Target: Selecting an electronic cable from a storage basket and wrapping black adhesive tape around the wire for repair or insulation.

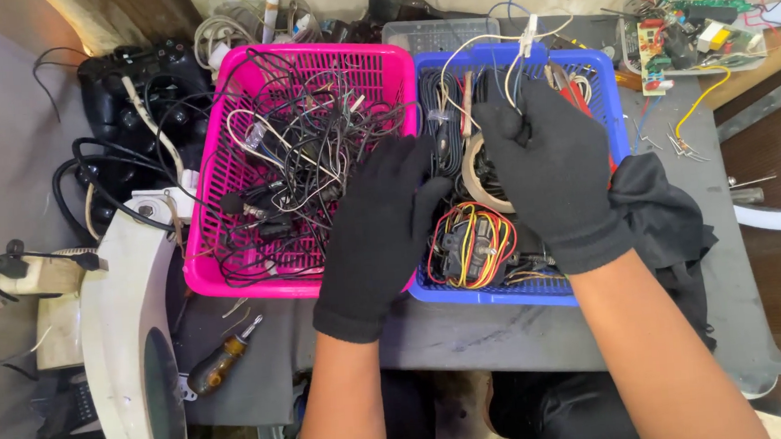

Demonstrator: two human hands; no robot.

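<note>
Bare forearms reach up from the lower edge, both ending in black knit gloves. Just left of the near forearm, a screwdriver (221, 361) with a dark amber handle lies on the grey table (470, 337), beside a curved white appliance casing (130, 326). Left hand (381, 234) lies flat and unclenched, fingers together, grasping nothing, its palm resting over the seam where the pink basket (216, 180) touches the blue basket (604, 98). Under and just right of those fingers sits a bundle of red, yellow and black wires (469, 242) in the blue basket's near end. Farther up, the right hand (550, 164) is clenched, its fingertips pinching a thin white wire (512, 72) that rises from the pinch over the blue basket's far rim. Below the pinch, a roll of tan tape (475, 176) peeks out between the two hands. Right of the wrist a black cloth (666, 221) slumps against the basket wall. Left of the pinch, the pink basket holds a loose tangle of black and white leads. Beyond the grip, at the table's far right corner, a clear tray carries green circuit boards (695, 34).
</note>
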